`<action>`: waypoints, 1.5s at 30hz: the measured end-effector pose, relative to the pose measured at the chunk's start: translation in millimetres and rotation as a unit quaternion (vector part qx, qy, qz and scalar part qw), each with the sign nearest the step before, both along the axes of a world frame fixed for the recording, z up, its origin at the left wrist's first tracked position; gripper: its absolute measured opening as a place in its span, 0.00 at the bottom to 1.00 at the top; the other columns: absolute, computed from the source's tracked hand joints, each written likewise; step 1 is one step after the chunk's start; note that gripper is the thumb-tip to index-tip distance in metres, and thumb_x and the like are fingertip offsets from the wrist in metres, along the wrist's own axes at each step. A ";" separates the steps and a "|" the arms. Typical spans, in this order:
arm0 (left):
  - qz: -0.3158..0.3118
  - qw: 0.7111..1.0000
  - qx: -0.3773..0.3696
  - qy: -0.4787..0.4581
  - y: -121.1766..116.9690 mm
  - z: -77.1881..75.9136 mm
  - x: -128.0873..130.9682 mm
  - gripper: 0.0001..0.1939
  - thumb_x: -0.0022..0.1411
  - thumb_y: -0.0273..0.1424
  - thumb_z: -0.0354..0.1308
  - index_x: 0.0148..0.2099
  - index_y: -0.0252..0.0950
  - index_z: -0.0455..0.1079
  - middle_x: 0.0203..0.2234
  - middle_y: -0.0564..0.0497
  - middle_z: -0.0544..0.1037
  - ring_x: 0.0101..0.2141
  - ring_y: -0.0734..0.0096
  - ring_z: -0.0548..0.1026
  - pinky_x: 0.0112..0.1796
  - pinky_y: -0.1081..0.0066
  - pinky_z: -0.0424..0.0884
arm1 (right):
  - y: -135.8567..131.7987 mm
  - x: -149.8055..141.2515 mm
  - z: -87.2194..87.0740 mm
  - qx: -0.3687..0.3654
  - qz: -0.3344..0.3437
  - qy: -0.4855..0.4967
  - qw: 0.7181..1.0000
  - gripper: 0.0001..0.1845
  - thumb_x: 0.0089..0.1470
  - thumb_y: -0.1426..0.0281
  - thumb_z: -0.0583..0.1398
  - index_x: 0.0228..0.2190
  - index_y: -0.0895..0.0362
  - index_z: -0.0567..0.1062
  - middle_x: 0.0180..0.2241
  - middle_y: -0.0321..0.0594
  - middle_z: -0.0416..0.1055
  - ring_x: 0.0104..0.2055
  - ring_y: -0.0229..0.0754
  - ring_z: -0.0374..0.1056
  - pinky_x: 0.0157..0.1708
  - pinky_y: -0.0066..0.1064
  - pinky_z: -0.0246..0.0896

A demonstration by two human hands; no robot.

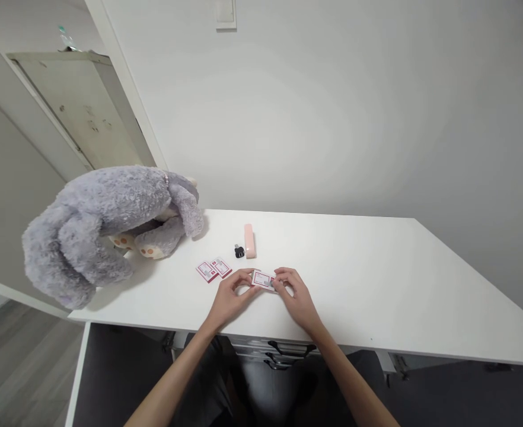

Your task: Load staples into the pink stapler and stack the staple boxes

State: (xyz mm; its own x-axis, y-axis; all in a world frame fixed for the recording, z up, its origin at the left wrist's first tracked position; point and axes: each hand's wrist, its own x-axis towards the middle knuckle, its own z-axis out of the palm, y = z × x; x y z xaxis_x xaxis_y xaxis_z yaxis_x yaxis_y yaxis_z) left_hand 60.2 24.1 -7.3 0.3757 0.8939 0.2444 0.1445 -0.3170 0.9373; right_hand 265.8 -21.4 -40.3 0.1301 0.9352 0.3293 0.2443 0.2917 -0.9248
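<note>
Both hands meet over a small white card with a red border [262, 280], held just above the white table [377, 279]. My left hand [231, 296] pinches the card's left edge. My right hand [293, 293] grips its right edge with thumb and fingers. Two similar red-bordered cards [214, 270] lie flat on the table a little to the left of my left hand. Beyond the hands lie a small black object [239, 251] and a pink oblong object [249, 241], side by side.
A large grey plush toy [110, 228] lies on the table's left end, hanging over the edge. A plain white wall stands behind the table. A door panel [75, 107] is at the far left. Dark handles [288, 350] show under the table's front edge.
</note>
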 end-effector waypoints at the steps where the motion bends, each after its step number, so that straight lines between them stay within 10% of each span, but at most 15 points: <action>1: 0.002 1.000 -0.009 -0.003 0.3 -0.9 -0.2 0.14 0.61 0.40 0.69 0.36 0.37 0.71 0.54 0.40 0.79 0.51 0.56 0.80 0.56 0.54 0.75 | 0.4 -0.2 -1.3 -0.004 -0.009 0.007 1.000 0.14 0.66 0.56 0.59 0.37 0.52 0.78 0.50 0.48 0.71 0.56 0.50 0.68 0.53 0.42 0.67; 10: -0.008 0.991 -0.106 -0.085 1.4 -2.6 1.5 0.19 0.60 0.42 0.70 0.36 0.37 0.63 0.57 0.39 0.78 0.46 0.58 0.84 0.50 0.56 0.79 | -0.7 -2.4 -3.4 -0.033 -0.047 0.041 0.998 0.17 0.63 0.52 0.61 0.39 0.53 0.77 0.44 0.46 0.75 0.46 0.48 0.73 0.45 0.40 0.72; 21: -0.022 0.982 -0.157 -0.098 3.5 -3.1 -2.5 0.20 0.63 0.44 0.67 0.38 0.40 0.60 0.35 0.46 0.86 0.41 0.56 0.85 0.48 0.56 0.78 | -2.2 -3.7 -1.8 -0.091 -0.008 0.119 0.989 0.25 0.65 0.46 0.56 0.49 0.54 0.71 0.34 0.40 0.75 0.28 0.41 0.72 0.27 0.34 0.70; 28: -0.044 0.978 -0.163 -0.122 3.3 -1.8 0.1 0.25 0.60 0.44 0.69 0.49 0.41 0.60 0.52 0.43 0.80 0.39 0.60 0.86 0.46 0.59 0.80 | -3.7 -5.7 0.1 -0.082 0.043 0.119 0.989 0.21 0.64 0.49 0.59 0.45 0.54 0.72 0.28 0.33 0.70 0.24 0.38 0.66 0.24 0.30 0.62; 32: -0.060 0.985 -0.137 -0.085 3.2 -2.2 0.0 0.30 0.62 0.45 0.67 0.60 0.39 0.63 0.60 0.37 0.74 0.40 0.59 0.85 0.48 0.59 0.79 | -3.2 -5.7 -0.9 -0.084 0.047 0.127 0.987 0.21 0.64 0.50 0.60 0.46 0.54 0.71 0.28 0.32 0.68 0.24 0.37 0.65 0.24 0.28 0.59; 39: -0.116 0.985 -0.130 0.003 0.0 -1.3 -3.5 0.35 0.68 0.45 0.62 0.70 0.34 0.61 0.38 0.44 0.85 0.43 0.58 0.83 0.51 0.60 0.73 | -5.8 -4.7 -0.4 -0.089 0.068 0.094 0.989 0.21 0.63 0.52 0.61 0.48 0.54 0.71 0.27 0.30 0.66 0.28 0.37 0.66 0.28 0.28 0.58; 45: -0.091 0.991 -0.046 0.085 -8.8 5.6 1.7 0.45 0.60 0.41 0.69 0.74 0.37 0.58 0.41 0.47 0.82 0.41 0.63 0.78 0.47 0.62 0.73 | -8.5 -4.7 3.5 -0.116 0.104 0.099 0.983 0.22 0.60 0.55 0.64 0.50 0.54 0.69 0.23 0.26 0.65 0.24 0.36 0.63 0.27 0.28 0.58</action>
State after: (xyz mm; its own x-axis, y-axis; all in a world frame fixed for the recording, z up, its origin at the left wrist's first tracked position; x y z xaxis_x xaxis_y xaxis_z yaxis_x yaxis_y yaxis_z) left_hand 61.9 15.3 -1.7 0.5611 0.8233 0.0853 0.2509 -0.2673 0.9304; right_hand 261.0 -29.9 -36.8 -0.0310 0.9953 0.0914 0.0102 0.0918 -0.9957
